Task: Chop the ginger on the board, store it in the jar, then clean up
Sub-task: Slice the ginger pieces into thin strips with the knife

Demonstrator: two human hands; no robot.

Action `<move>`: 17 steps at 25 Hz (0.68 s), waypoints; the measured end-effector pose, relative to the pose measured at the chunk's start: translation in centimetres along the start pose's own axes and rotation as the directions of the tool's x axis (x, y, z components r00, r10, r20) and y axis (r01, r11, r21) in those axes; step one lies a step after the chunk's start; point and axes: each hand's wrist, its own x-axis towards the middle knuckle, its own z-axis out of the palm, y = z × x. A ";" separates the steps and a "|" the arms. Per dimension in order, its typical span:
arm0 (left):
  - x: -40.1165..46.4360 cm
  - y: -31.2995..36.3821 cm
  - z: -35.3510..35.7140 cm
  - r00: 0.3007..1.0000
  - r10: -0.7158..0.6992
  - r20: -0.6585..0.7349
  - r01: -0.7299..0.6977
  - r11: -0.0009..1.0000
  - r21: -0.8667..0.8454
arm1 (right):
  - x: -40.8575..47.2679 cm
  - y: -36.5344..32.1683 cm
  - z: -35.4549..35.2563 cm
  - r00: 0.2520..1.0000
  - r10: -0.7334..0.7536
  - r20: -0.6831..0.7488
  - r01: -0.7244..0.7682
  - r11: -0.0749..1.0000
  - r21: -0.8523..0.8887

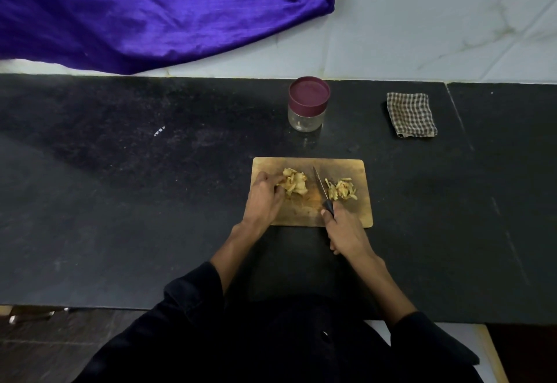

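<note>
Left hand (265, 198) fingers pinch the ginger (294, 184); right hand (346, 232) grips the knife (322, 188). Ginger looks light, firm, slippery; hold well left of the blade.

No text, label, brand or number can be read. On the dark tabletop (120, 171), to the left of the jar (307, 105), there is a small white mark (159, 131), too blurred to read.

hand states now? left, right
Left hand: fingers curled on the uncut ginger pile, holding it on the board.
Right hand: grips the knife handle.
</note>
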 end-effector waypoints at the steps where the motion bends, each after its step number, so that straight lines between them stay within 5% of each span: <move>1: 0.0 -0.1 -0.1 1.000 -0.001 0.009 0.001 1.000 0.001 | 0.0 0.0 0.0 1.000 0.000 0.001 0.000 1.000 0.004; 10: -1.5 1.2 -0.6 0.996 0.032 -0.082 -0.044 0.987 -0.158 | 0.0 -0.1 0.0 0.999 0.025 0.028 -0.027 0.997 0.068; 17: 0.5 3.9 1.2 0.937 0.241 0.253 -0.271 0.958 0.091 | -1.3 0.8 -0.5 0.996 0.075 0.042 -0.085 0.938 0.336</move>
